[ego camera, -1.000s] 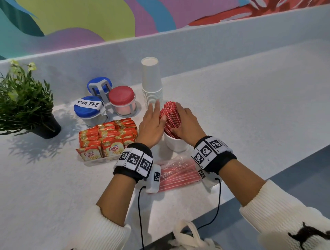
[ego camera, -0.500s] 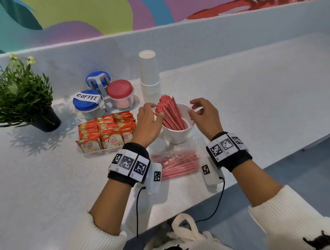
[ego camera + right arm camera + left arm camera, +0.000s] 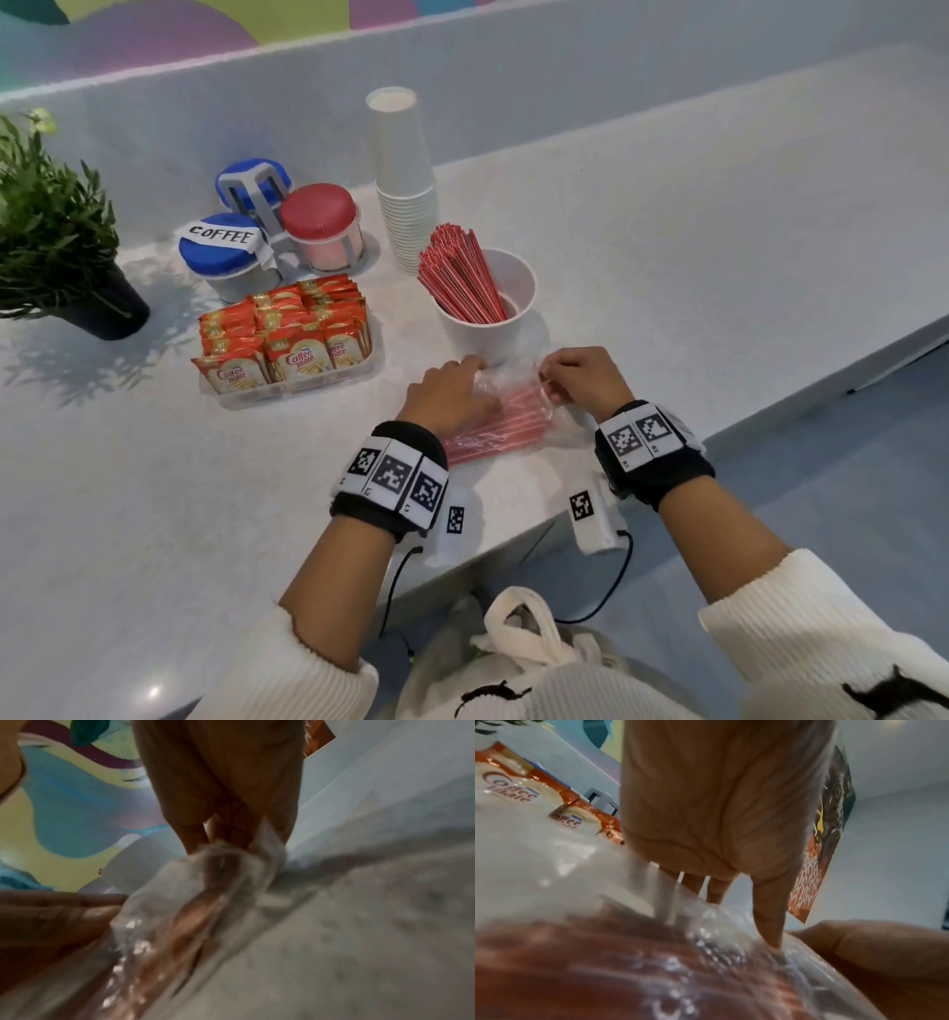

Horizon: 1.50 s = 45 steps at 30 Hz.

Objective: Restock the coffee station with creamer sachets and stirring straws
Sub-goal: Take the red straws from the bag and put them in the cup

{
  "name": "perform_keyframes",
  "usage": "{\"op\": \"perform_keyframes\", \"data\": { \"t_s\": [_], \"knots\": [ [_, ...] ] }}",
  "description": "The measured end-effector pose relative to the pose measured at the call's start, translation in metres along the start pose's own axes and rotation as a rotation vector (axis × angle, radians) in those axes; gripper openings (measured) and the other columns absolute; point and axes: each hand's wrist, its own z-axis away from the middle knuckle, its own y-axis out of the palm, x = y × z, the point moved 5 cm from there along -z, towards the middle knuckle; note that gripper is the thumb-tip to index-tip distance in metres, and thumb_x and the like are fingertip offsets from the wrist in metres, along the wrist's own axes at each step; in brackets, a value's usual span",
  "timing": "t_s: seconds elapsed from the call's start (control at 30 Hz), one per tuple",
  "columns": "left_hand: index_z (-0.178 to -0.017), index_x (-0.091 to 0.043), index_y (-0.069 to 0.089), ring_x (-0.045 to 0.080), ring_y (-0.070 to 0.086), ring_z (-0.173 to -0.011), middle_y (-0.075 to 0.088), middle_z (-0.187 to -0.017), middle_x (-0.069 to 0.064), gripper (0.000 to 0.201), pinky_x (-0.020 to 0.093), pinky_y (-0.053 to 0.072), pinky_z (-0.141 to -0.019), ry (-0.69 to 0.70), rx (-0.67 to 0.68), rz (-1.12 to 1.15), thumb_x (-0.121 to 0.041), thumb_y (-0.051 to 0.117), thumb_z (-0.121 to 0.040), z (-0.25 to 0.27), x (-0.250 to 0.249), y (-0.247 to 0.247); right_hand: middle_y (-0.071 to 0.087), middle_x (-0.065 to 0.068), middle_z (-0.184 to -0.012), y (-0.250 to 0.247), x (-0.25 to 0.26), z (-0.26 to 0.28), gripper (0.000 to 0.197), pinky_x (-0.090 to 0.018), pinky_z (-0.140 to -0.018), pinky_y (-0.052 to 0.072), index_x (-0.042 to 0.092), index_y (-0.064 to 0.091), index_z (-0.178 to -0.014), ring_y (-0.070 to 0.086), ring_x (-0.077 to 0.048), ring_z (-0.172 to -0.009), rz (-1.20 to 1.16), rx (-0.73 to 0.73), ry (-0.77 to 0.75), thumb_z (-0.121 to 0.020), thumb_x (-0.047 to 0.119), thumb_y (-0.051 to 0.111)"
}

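Clear crinkled plastic bag of red stirring straws [image 3: 506, 424] lies flat on the pale speckled counter [image 3: 667, 231], just before the white cup of upright red straws [image 3: 488, 303]. Left hand [image 3: 452, 393] presses its fingers onto the bag; right hand [image 3: 583, 377] pinches its far corner. Bagged straws run left-right, slightly diagonal.

Both hands meet on a clear plastic bag [image 3: 506, 416] of red straws lying on the worktop [image 3: 667, 246]. The left hand [image 3: 452, 395] rests on it; the right hand [image 3: 580, 377] pinches its edge. At 12 o'clock from the bag stands a white cup [image 3: 493, 318] of straws [image 3: 459, 277]; at 10 o'clock, a tray of creamer sachets [image 3: 287, 339].
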Motion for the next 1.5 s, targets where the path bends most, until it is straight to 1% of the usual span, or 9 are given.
{"op": "perform_keyframes", "data": {
  "t_s": [0.17, 0.37, 0.53, 0.6, 0.73, 0.9, 1.07, 1.33, 1.5],
  "knots": [
    [-0.138, -0.015, 0.031, 0.029, 0.037, -0.127, 0.038, -0.137, 0.009, 0.070, 0.043, 0.030, -0.101, 0.025, -0.014, -0.307, -0.040, 0.065, -0.081, -0.004, 0.008, 0.021, 0.054, 0.013, -0.048, 0.007, -0.011, 0.001, 0.041, -0.025, -0.061, 0.037, 0.029, 0.061, -0.049, 0.047, -0.009, -0.056, 0.125, 0.048, -0.059, -0.082, 0.004, 0.058],
    [-0.127, -0.009, 0.037, 0.030, 0.035, -0.126, 0.039, -0.132, 0.012, 0.057, 0.045, 0.028, -0.102, -0.012, -0.026, -0.325, -0.036, 0.063, -0.085, -0.005, 0.007, 0.027, 0.061, -0.003, -0.076, 0.010, -0.011, 0.010, 0.018, -0.036, -0.073, 0.042, 0.013, 0.071, -0.075, 0.054, -0.025, -0.073, -0.058, 0.197, -0.048, -0.084, 0.004, 0.059],
    [-0.122, -0.008, 0.042, 0.030, 0.041, -0.120, 0.046, -0.126, 0.012, 0.046, 0.044, 0.030, -0.099, 0.008, -0.017, -0.313, -0.037, 0.055, -0.090, -0.008, 0.008, 0.030, 0.052, -0.010, -0.071, 0.013, -0.004, 0.024, 0.012, -0.015, -0.047, 0.040, -0.001, 0.064, -0.085, 0.052, -0.009, -0.051, -0.125, 0.285, -0.032, -0.088, -0.001, 0.052],
    [-0.122, -0.007, 0.042, 0.030, 0.043, -0.119, 0.047, -0.126, 0.012, 0.047, 0.044, 0.031, -0.098, 0.015, -0.019, -0.319, -0.039, 0.054, -0.090, -0.008, 0.008, 0.031, 0.055, -0.007, -0.074, 0.012, -0.003, 0.025, 0.010, -0.015, -0.051, 0.045, -0.007, 0.065, -0.086, 0.055, -0.009, -0.058, -0.049, 0.248, -0.127, -0.085, -0.002, 0.056],
    [-0.119, -0.008, 0.042, 0.029, 0.043, -0.116, 0.047, -0.123, 0.012, 0.048, 0.043, 0.032, -0.096, 0.031, -0.034, -0.273, -0.043, 0.054, -0.089, -0.007, 0.011, 0.031, 0.061, -0.008, -0.075, 0.010, -0.001, 0.023, 0.010, -0.034, -0.067, 0.049, -0.006, 0.068, -0.085, 0.058, -0.021, -0.071, 0.008, 0.128, -0.237, -0.082, 0.002, 0.064],
    [-0.116, -0.009, 0.042, 0.028, 0.044, -0.113, 0.047, -0.120, 0.011, 0.051, 0.042, 0.034, -0.093, 0.044, -0.028, -0.143, -0.048, 0.056, -0.086, -0.005, 0.017, 0.030, 0.062, 0.001, -0.067, 0.000, 0.009, 0.017, 0.011, -0.016, -0.056, 0.043, 0.003, 0.070, -0.088, 0.053, -0.007, -0.057, -0.013, 0.114, -0.232, -0.080, -0.002, 0.063],
    [-0.112, -0.011, 0.044, 0.027, 0.047, -0.110, 0.051, -0.116, 0.009, 0.040, 0.043, 0.035, -0.095, 0.038, -0.015, -0.054, -0.044, 0.051, -0.091, -0.005, 0.025, 0.032, 0.067, 0.003, -0.063, -0.015, 0.009, 0.012, 0.016, -0.014, -0.044, 0.041, -0.004, 0.067, -0.096, 0.052, -0.004, -0.046, -0.181, 0.059, -0.172, -0.082, 0.003, 0.064],
    [-0.104, -0.013, 0.043, 0.027, 0.050, -0.107, 0.053, -0.112, 0.009, 0.030, 0.046, 0.036, -0.097, 0.040, -0.018, -0.027, -0.041, 0.048, -0.093, -0.008, 0.024, 0.032, 0.059, 0.004, -0.071, 0.000, 0.013, 0.012, 0.019, -0.015, -0.041, 0.039, 0.019, 0.056, -0.098, 0.052, -0.006, -0.047, 0.053, 0.130, -0.137, -0.091, 0.037, 0.053],
    [-0.107, -0.013, 0.044, 0.026, 0.049, -0.107, 0.052, -0.112, 0.009, 0.034, 0.047, 0.036, -0.097, 0.047, -0.024, -0.005, -0.043, 0.048, -0.093, -0.007, 0.024, 0.032, 0.054, 0.006, -0.050, 0.004, 0.016, 0.009, 0.020, -0.014, -0.042, 0.039, 0.018, 0.055, -0.070, 0.048, -0.001, -0.036, 0.009, 0.017, -0.207, -0.087, 0.026, 0.061]
  ]
}}
